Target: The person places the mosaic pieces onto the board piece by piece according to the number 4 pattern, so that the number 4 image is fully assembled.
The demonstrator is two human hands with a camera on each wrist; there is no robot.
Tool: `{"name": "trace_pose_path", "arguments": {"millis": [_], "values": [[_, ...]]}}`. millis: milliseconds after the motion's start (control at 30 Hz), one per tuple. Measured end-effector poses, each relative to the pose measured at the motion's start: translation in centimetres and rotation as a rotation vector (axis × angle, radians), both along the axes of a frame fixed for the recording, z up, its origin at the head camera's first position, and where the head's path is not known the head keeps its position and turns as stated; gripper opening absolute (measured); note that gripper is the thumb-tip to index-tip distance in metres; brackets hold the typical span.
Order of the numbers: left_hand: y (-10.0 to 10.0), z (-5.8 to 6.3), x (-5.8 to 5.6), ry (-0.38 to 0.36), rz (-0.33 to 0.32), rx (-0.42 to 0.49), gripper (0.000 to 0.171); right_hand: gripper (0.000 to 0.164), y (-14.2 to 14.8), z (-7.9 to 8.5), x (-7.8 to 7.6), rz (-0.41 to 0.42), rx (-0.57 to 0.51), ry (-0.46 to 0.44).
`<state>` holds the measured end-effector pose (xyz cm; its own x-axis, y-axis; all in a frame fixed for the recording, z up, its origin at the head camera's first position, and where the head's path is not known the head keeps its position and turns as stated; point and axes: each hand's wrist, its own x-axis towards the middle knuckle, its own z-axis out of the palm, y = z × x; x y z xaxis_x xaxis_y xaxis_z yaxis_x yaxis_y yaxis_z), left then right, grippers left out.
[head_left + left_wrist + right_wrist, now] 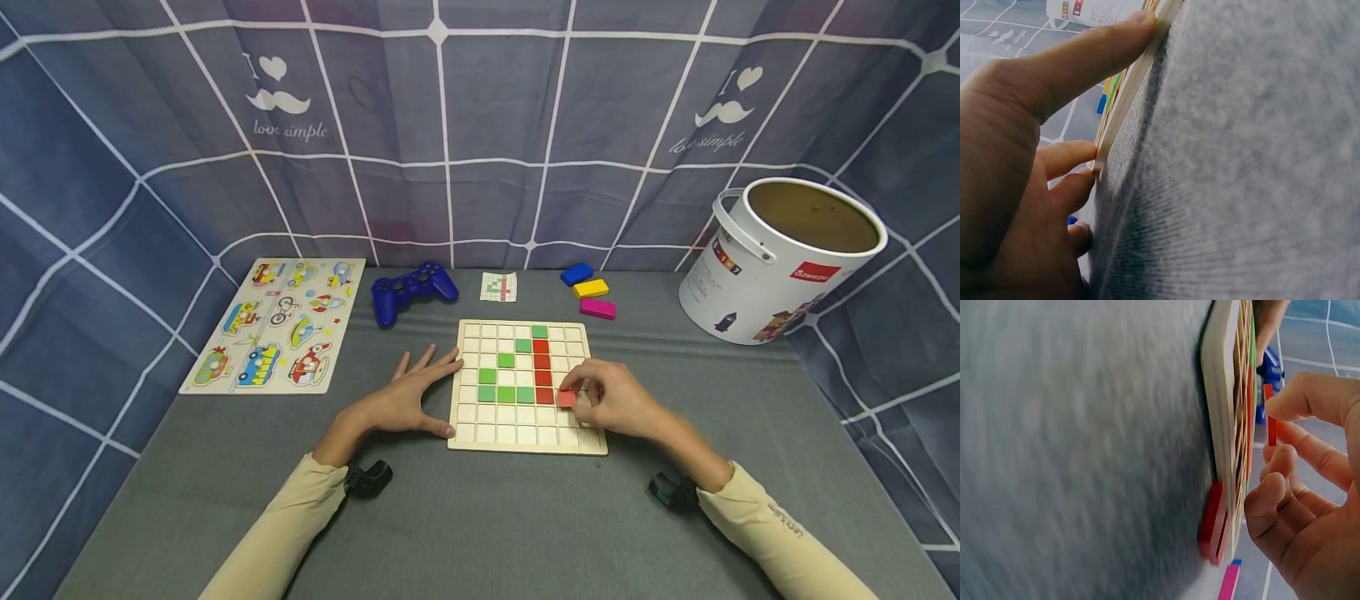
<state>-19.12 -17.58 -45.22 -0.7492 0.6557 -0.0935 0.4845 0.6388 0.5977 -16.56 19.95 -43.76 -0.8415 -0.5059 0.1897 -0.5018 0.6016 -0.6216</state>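
A square wooden grid board (pixel 528 444) lies flat before me, with several green tiles (pixel 506 394) and a column of red tiles (pixel 542 360) in its cells. My left hand (pixel 397 402) is spread along its left edge; thumb and fingertips touch the rim, as the left wrist view also shows. Between thumb and fingertips my right hand (pixel 615 400) pinches a thin red square tile (pixel 1271 415). The tile is held above the board, just right of the red column's lower end. In the right wrist view, more red pieces (pixel 1212 522) lie against the board's edge.
Behind the board are a small pattern card (pixel 498 287), a blue game controller (pixel 414 291), and blue (pixel 577 273), yellow (pixel 591 288) and magenta blocks (pixel 597 309). A picture puzzle board (pixel 273 329) lies left; a white bucket (pixel 750 292) stands back right. A tiled-pattern curtain (pixel 487 125) encloses the table.
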Motion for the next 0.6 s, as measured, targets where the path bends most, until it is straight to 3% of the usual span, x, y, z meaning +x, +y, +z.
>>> {"name": "trace_pose_path", "arguments": {"millis": [300,600], "values": [[0.0,-0.1,0.0,-0.008,0.009,-0.010,0.111,0.028,-1.6,-0.3,0.8,0.079,0.055,0.027],[0.1,-0.1,0.0,-0.002,0.002,-0.001,0.111,0.024,-2.3,-0.1,0.9,0.095,0.103,0.047]]}}
